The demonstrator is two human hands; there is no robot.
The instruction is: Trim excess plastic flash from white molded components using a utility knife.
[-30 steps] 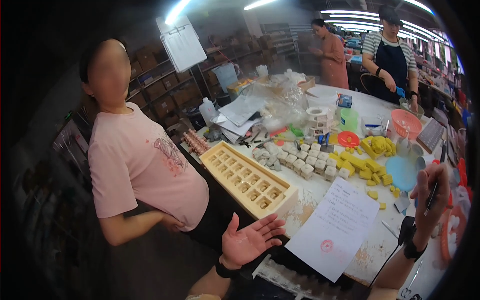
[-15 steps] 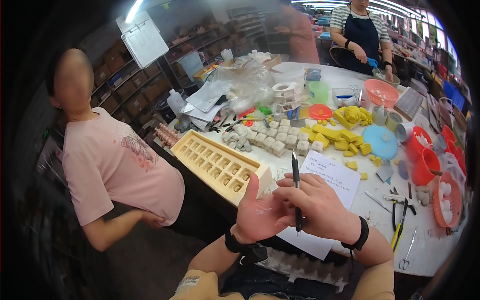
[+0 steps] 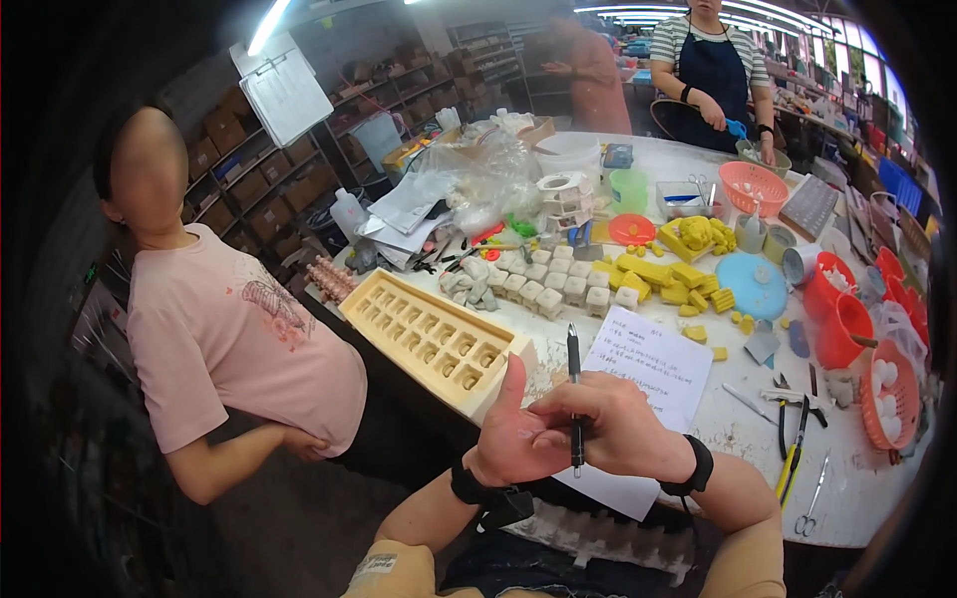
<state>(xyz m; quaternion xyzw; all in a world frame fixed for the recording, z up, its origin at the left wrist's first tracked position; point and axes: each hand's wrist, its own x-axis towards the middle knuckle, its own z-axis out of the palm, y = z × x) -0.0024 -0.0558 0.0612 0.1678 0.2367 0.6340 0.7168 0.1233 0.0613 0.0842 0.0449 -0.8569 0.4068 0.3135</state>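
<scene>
- The left hand [image 3: 513, 448] is open, palm turned up and thumb spread wide; its fingers are partly hidden behind the right hand.
- The right hand [image 3: 628, 424] meets it, fingers curled narrowly around a black pen [image 3: 574, 371], which stands nearly upright in front of the left hand's fingers.
- Just beyond the hands, a handwritten sheet [image 3: 653, 364] lies on the tabletop [image 3: 738, 431], partly covered by the right hand.
- To the right are yellow-handled pliers [image 3: 792, 460] and small scissors [image 3: 813, 505].
- Near the left thumb, a cream tray [image 3: 461, 311] with two rows of recesses reaches away to the left.
- Past the sheet sit white blocks [image 3: 548, 284], yellow pieces [image 3: 688, 284] and a blue disc [image 3: 750, 286].
- At left stands a person in a pink T-shirt [image 3: 239, 339].
- Across the tabletop stands a co-worker in a dark apron [image 3: 713, 85].
</scene>
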